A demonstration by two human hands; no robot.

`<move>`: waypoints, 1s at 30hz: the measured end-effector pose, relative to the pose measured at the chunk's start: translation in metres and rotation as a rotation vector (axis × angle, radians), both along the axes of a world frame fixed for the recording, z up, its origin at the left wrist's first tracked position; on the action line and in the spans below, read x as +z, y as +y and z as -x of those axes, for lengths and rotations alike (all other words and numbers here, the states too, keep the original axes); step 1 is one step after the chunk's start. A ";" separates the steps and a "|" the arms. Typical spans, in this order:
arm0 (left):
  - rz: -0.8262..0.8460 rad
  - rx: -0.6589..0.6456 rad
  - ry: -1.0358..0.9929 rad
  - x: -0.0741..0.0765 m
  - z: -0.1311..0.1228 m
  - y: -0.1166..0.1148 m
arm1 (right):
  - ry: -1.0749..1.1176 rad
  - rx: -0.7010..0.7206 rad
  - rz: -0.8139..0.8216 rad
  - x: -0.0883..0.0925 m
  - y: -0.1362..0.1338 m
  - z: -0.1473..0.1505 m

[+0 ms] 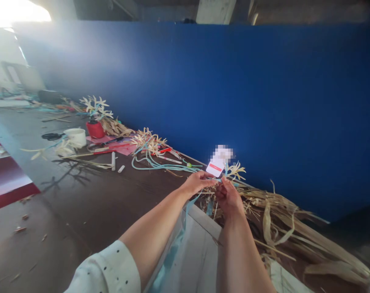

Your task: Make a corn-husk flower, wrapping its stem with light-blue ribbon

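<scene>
My left hand pinches a light blue strip near the table's back edge. Close against it on the right, my right hand has its fingers closed on the same strip. A pale straw flower sticks out just beyond my right fingers. Behind my hands stands a white card with a red band, its upper part blurred out. Light blue stems with a cluster of straw flowers lie left of my hands.
Dry husks spread along the right side. A white cup, a red pot with flowers and black scissors are at the left. A blue panel rises behind the brown table.
</scene>
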State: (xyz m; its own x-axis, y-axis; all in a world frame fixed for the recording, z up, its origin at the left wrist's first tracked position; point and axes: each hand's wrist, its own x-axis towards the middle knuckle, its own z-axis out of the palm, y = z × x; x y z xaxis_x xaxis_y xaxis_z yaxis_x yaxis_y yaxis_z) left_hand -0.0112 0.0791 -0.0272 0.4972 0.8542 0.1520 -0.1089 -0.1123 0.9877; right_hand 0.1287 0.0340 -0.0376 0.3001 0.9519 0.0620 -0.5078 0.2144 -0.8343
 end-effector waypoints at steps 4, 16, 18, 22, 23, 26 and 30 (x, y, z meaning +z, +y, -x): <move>0.198 -0.078 -0.025 0.001 0.001 -0.001 | 0.011 0.043 -0.002 0.002 -0.001 0.002; 0.376 -0.229 -0.170 0.005 0.004 -0.001 | 0.105 0.101 0.011 0.006 -0.005 0.003; 0.411 -0.285 -0.211 0.009 0.006 -0.001 | 0.128 0.132 0.004 0.008 -0.006 0.003; 0.433 -0.335 -0.337 0.011 0.010 -0.001 | 0.140 0.148 -0.022 0.008 -0.006 0.005; 0.429 -0.334 -0.361 0.012 0.011 -0.001 | 0.142 0.143 -0.027 0.008 -0.006 0.005; 0.411 -0.304 -0.396 0.012 0.011 -0.001 | 0.128 0.130 -0.016 0.006 -0.005 0.006; 0.341 -0.152 -0.322 0.007 0.006 0.003 | 0.136 0.131 -0.005 0.005 -0.003 0.006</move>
State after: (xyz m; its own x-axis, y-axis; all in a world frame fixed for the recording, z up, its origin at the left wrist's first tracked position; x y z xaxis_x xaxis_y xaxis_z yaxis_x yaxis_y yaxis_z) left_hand -0.0172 0.0821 -0.0198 0.5940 0.8033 0.0429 -0.4044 0.2522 0.8791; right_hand 0.1231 0.0305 -0.0328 0.1792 0.9832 0.0338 -0.6394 0.1425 -0.7555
